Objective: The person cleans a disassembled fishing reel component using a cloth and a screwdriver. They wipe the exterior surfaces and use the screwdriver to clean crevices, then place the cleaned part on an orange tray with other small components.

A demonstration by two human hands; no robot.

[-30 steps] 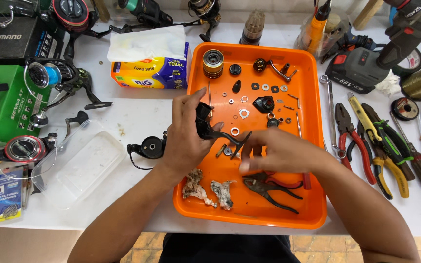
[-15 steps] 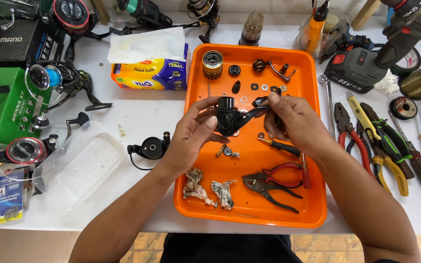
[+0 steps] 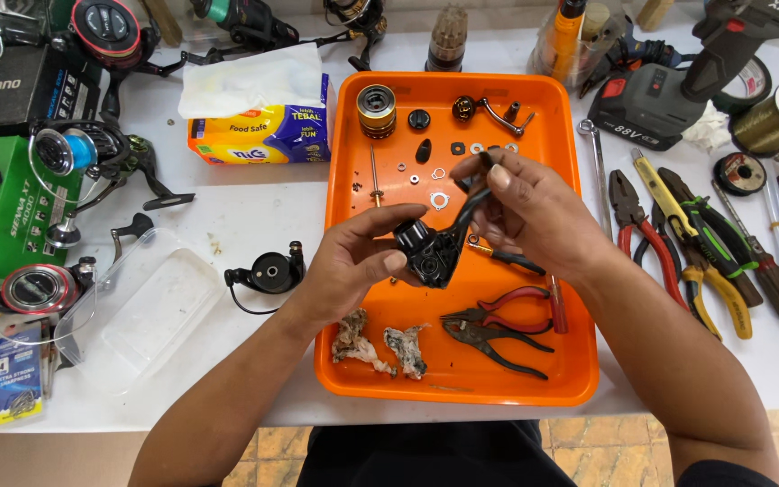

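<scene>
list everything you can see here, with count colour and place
tray: 1, orange, table centre
reel body: 1, black, held over tray
spool: 1, gold, tray top left
washers: several, silver, tray top
red-handled pliers: 1, tray lower right
dirty wipes: 2, grey, tray bottom
tissue pack: 1, yellow, left of tray
clear lid: 1, left
pliers and cutters: several, right of tray
left hand: holds reel body
right hand: fingers pinching reel body's arm
</scene>
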